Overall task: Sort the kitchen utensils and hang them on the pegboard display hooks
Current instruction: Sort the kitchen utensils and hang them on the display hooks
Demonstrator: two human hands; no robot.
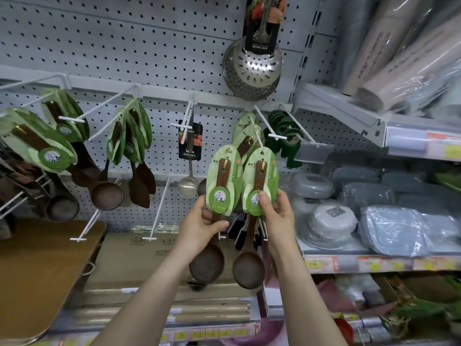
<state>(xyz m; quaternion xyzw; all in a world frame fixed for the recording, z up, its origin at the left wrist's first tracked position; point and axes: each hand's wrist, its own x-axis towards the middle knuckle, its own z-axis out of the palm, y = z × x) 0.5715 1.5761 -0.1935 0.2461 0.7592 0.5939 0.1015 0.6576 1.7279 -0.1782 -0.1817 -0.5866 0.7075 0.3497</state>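
My left hand (203, 227) grips the handle of a brown wooden ladle (222, 181) that wears a green leaf-shaped card. My right hand (273, 216) pinches a second wooden ladle (259, 178) of the same kind, thumb on its round label. Both ladles are held upright, side by side, just below a white pegboard hook (259, 139). That hook carries more green-carded ladles (247, 136). The two bowls (248, 270) hang down beneath my wrists.
More carded wooden spoons hang at left (50, 146) and centre-left (132, 138). A steel ladle (189, 156) hangs on the middle hook and a steel skimmer (252, 68) above. An empty hook (159, 208) sticks out below. Grey lidded boxes (331, 221) fill the right shelf.
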